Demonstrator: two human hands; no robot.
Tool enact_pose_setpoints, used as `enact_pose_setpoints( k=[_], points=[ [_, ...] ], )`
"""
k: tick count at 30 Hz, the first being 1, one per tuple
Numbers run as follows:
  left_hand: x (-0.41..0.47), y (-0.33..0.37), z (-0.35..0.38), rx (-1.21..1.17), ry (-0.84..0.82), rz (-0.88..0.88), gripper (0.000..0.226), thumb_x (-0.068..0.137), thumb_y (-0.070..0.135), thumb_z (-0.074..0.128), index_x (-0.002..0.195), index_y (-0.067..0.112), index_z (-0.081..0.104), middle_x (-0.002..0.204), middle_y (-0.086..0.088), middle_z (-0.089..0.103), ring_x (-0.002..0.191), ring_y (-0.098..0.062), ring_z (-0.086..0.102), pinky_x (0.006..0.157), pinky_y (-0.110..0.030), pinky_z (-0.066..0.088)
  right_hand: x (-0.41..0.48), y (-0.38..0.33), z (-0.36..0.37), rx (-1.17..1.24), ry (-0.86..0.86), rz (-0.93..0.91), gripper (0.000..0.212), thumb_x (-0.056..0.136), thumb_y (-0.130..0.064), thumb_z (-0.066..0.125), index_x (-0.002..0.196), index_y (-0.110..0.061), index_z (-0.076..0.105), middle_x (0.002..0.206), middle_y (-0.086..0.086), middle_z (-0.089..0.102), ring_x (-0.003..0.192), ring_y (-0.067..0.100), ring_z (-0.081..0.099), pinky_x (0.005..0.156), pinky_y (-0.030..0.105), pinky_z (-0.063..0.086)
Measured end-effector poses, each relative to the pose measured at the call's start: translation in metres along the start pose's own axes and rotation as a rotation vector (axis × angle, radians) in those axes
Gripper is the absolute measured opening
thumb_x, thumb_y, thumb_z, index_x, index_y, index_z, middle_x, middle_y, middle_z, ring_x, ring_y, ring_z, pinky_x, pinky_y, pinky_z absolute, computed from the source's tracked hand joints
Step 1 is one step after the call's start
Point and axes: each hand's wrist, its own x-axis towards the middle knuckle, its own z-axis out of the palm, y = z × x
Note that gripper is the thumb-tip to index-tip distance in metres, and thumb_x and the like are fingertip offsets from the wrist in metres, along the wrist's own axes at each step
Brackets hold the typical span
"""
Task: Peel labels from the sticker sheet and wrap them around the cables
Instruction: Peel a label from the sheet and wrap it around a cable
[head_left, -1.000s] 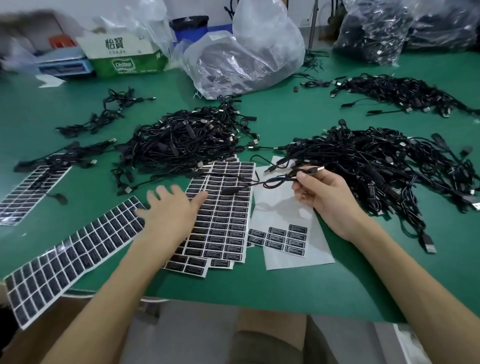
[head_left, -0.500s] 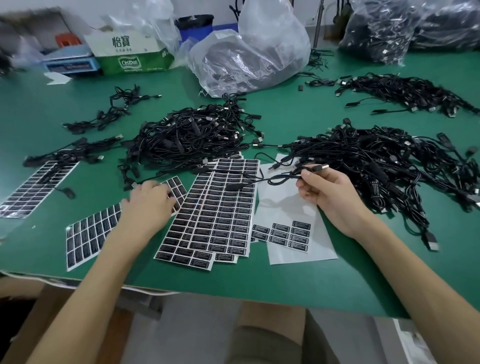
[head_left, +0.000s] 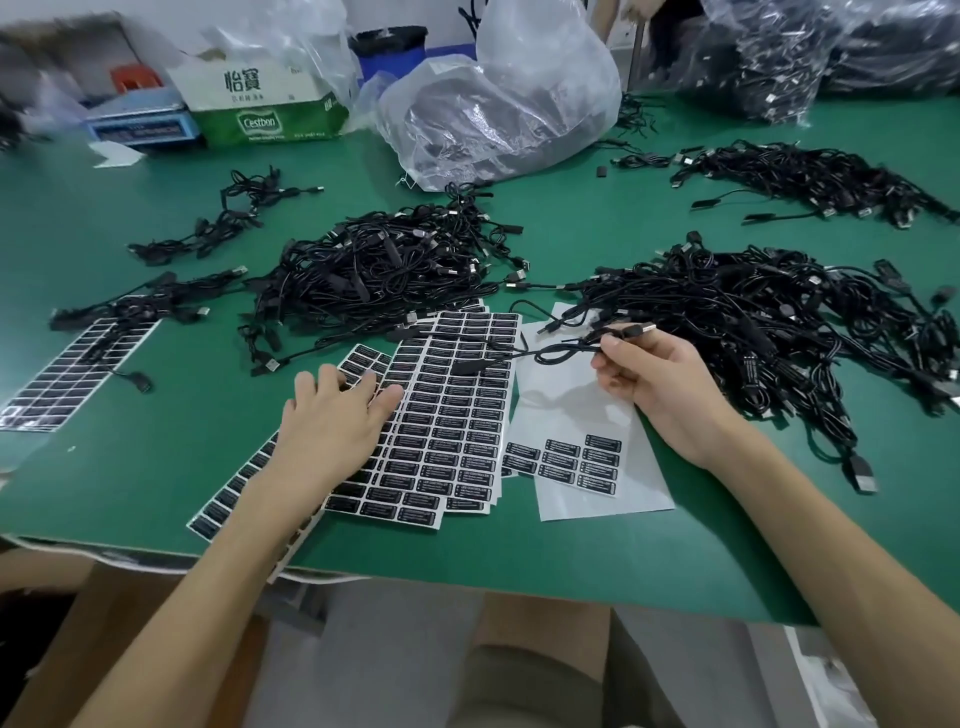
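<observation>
While right hand pinches cable (black), left hand flat on sheet.

Single head-worn wide-angle view, looking forward and down, close over green table near edge

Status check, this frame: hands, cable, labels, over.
Left hand flat on sticker sheets, fingers spread. Right hand pinching one black cable near its plug. Cable's far end trails over the sheets.

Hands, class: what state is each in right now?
Left hand: open, fingers resting on a sticker sheet.
Right hand: closed, pinching a black cable.
</observation>
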Motion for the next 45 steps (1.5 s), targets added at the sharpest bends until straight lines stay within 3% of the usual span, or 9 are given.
enact_pose_setpoints(
  k=[5,9,13,17,20,23,35,40,45],
  points=[
    [0.003,0.000,0.001,-0.062,-0.004,0.027,0.069,0.103,0.064,0.025,0.153,0.021,0.044,0.133,-0.010,0.039,0.129,-0.030,0.028,0.109,-0.049,0.033,0.001,0.000,-0.002,0.016,-0.002,0.006,0.008,0.100,-0.005,0.060,0.096,-0.003,0.066,0.079,0.008,0.071,0.068,0.015,0.062,0.074,0.031,0.048],
    [0.017,0.006,-0.007,-0.208,0.121,0.016,0.052,0.107,0.043,0.046,0.140,0.005,0.057,0.133,-0.021,0.048,0.131,-0.037,0.038,0.112,-0.048,0.033,0.001,0.001,-0.003,0.042,-0.007,0.001,0.008,0.099,-0.007,0.061,0.095,-0.002,0.067,0.080,0.009,0.071,0.069,0.017,0.062,0.075,0.034,0.047],
    [0.019,0.046,-0.019,-0.489,0.256,0.328,0.034,0.106,0.027,0.054,0.133,0.008,0.064,0.130,-0.011,0.059,0.122,-0.024,0.056,0.112,-0.044,0.041,0.002,0.001,-0.005,0.043,-0.039,-0.004,0.015,0.089,-0.016,0.069,0.094,-0.001,0.068,0.082,0.011,0.072,0.069,0.017,0.062,0.076,0.035,0.045],
    [0.017,0.108,-0.017,-0.411,0.232,0.685,0.039,0.107,0.033,0.053,0.139,0.012,0.061,0.139,-0.004,0.062,0.133,-0.021,0.052,0.118,-0.042,0.028,0.003,0.004,-0.007,0.022,-0.075,-0.014,0.015,0.086,-0.017,0.074,0.091,-0.004,0.073,0.084,0.013,0.073,0.069,0.019,0.061,0.076,0.036,0.044],
    [0.022,0.141,-0.010,-0.461,0.101,0.787,0.026,0.107,0.028,0.055,0.120,0.009,0.067,0.112,-0.001,0.069,0.108,-0.019,0.059,0.101,-0.040,0.040,0.003,0.004,-0.007,0.017,-0.102,-0.023,0.015,0.085,-0.016,0.076,0.095,-0.004,0.075,0.085,0.013,0.073,0.070,0.018,0.061,0.074,0.034,0.043],
    [0.031,0.149,-0.007,-0.536,0.102,0.797,0.016,0.108,0.020,0.052,0.100,0.011,0.064,0.087,0.007,0.053,0.084,-0.011,0.048,0.081,-0.032,0.037,0.003,0.004,-0.009,0.042,-0.104,-0.025,0.020,0.085,-0.016,0.077,0.101,-0.004,0.073,0.085,0.012,0.071,0.070,0.017,0.059,0.074,0.033,0.043],
    [0.037,0.130,0.002,-0.517,0.282,0.803,0.016,0.101,0.010,0.063,0.112,-0.001,0.067,0.103,-0.011,0.062,0.096,-0.027,0.056,0.091,-0.043,0.045,0.007,0.008,-0.008,0.014,-0.066,-0.044,0.006,0.102,-0.008,0.060,0.103,-0.006,0.065,0.086,0.013,0.071,0.069,0.018,0.060,0.068,0.028,0.046],
    [0.031,0.131,0.001,-0.540,0.244,0.867,0.026,0.102,0.026,0.063,0.121,0.011,0.072,0.100,-0.005,0.065,0.089,-0.024,0.060,0.082,-0.043,0.050,0.006,0.009,-0.008,-0.022,-0.090,-0.054,0.029,0.090,-0.015,0.075,0.115,-0.002,0.068,0.083,0.012,0.069,0.070,0.019,0.058,0.070,0.029,0.047],
    [0.036,0.119,-0.007,-0.601,0.242,0.770,0.025,0.098,0.035,0.068,0.121,0.024,0.070,0.097,0.013,0.069,0.082,-0.007,0.063,0.078,-0.030,0.050,0.006,0.006,-0.009,0.088,-0.005,-0.066,0.004,0.098,-0.008,0.065,0.097,-0.005,0.067,0.075,0.005,0.062,0.065,0.014,0.051,0.064,0.025,0.042]
  ],
)
